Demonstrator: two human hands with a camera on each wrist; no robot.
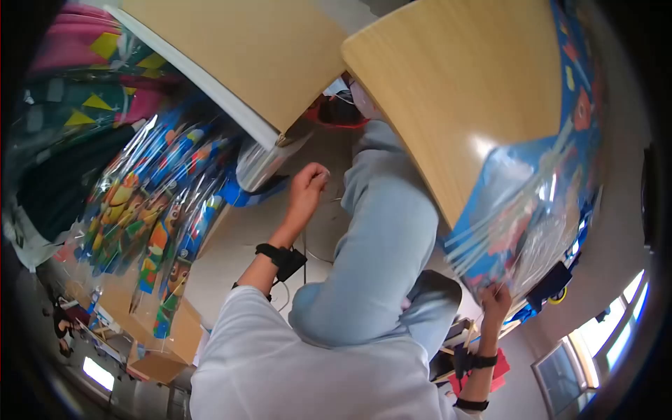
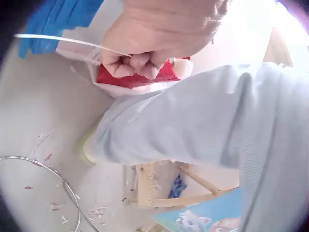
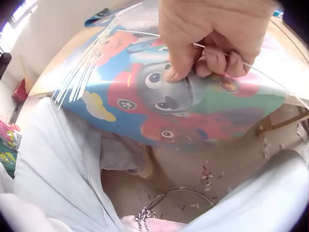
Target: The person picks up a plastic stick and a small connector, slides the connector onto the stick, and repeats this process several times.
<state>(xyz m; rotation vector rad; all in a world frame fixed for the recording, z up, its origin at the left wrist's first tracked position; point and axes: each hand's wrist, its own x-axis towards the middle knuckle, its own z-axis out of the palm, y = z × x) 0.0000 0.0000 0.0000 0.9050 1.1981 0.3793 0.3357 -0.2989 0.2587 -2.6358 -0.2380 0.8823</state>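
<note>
My left hand is held over the floor beside my knee, fingers curled. In the left wrist view, that hand grips a thin white rod, which sticks out past its fingers. My right hand is at the edge of a printed plastic sheet. In the right wrist view, the right hand pinches a thin, bending white rod just over the sheet's cartoon dog faces. Several similar white rods lie in a bundle on the sheet.
A wooden tabletop stands ahead, with a second table beside it. Shiny packaged printed pieces hang at the left above a cardboard box. A metal ring and small scraps lie on the floor.
</note>
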